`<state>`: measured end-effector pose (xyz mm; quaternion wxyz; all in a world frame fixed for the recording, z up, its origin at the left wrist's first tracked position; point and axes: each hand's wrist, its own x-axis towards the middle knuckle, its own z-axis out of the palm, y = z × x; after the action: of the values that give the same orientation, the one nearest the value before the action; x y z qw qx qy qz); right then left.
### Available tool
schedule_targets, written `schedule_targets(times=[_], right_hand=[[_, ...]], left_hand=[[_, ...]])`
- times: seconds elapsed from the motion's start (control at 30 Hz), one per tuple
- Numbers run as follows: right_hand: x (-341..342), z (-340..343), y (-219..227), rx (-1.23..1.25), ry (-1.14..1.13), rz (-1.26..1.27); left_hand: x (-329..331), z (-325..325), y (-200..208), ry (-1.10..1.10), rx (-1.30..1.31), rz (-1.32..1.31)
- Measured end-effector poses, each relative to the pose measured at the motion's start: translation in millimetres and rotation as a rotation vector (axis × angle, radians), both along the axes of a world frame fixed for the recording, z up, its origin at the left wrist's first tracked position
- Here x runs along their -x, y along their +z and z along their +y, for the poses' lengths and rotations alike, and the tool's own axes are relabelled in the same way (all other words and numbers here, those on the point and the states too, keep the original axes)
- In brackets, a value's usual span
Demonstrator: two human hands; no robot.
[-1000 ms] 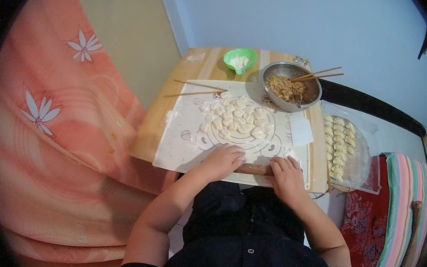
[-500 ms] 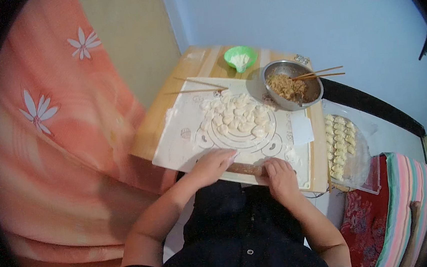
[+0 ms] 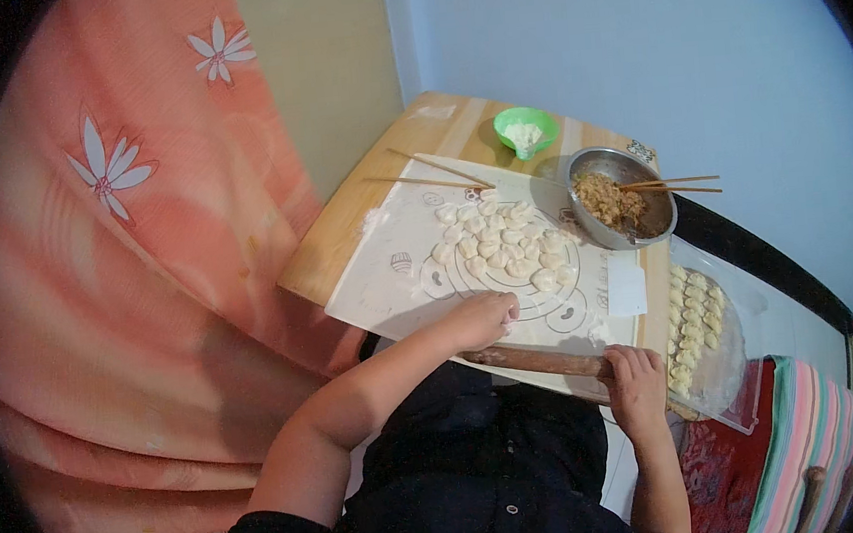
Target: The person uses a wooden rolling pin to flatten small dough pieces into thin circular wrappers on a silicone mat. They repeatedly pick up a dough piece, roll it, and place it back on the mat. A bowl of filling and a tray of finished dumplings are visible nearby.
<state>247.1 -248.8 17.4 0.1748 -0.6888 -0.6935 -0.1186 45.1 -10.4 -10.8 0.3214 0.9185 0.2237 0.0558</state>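
My right hand [image 3: 636, 380] is closed around the right end of a brown wooden rolling pin [image 3: 544, 360]. The pin lies along the near edge of a pale printed kneading mat [image 3: 373, 286]. Just beyond its left part is my left hand [image 3: 479, 322], fingers closed, with a bit of pale dough [image 3: 509, 326] showing at the fingertips; most of that piece is hidden. Many small floured dough pieces [image 3: 495, 241] lie clustered on the middle of the mat, past both hands.
A steel bowl of filling [image 3: 661, 163] with chopsticks [image 3: 676, 187] stands at the back right, near a green bowl of white powder [image 3: 538, 117]. More chopsticks [image 3: 420, 180] lie at the back left. Right of the wooden table [image 3: 320, 255], a lower clear tray holds shaped dumplings [image 3: 694, 331]. An orange curtain [image 3: 180, 316] hangs left.
The view has shifted. My left hand has come off the pin and is just beyond it. My right hand now grips the pin's end, farther from the left, and more of the pin shows.
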Motion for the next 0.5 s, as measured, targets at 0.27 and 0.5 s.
schedule_targets(times=[0.27,0.5], right_hand=[[-15.1,-18.6,-10.7,-0.058,-0.152,0.086],[-11.5,-15.6,-18.2,-0.101,-0.268,0.189]], left_hand=[[35.0,18.3,-10.8,0.089,-0.027,0.018],[36.9,-2.7,-13.0,0.090,-0.265,-0.116]])
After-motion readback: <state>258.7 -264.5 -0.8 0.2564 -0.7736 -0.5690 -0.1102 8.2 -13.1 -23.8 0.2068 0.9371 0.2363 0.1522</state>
